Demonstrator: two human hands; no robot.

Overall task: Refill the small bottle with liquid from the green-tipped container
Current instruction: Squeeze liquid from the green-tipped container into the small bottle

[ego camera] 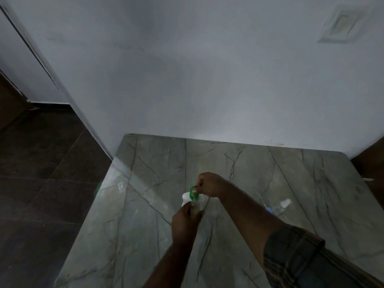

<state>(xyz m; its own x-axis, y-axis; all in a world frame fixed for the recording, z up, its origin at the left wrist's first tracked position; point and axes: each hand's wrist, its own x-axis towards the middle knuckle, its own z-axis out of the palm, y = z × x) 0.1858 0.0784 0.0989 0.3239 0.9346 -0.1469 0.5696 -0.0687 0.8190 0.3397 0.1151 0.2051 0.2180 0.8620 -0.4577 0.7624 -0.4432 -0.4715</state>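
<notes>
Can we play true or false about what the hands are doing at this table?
1. The right hand holds the green tip of the white container. True.
2. The left hand lies flat on the table. False: it grips the small bottle just below the green tip.
3. The table is red wood. False: it looks like grey-green stone with dark veins.
4. A clear thing with a blue part lies on the table to the right of the hands. True.
</notes>
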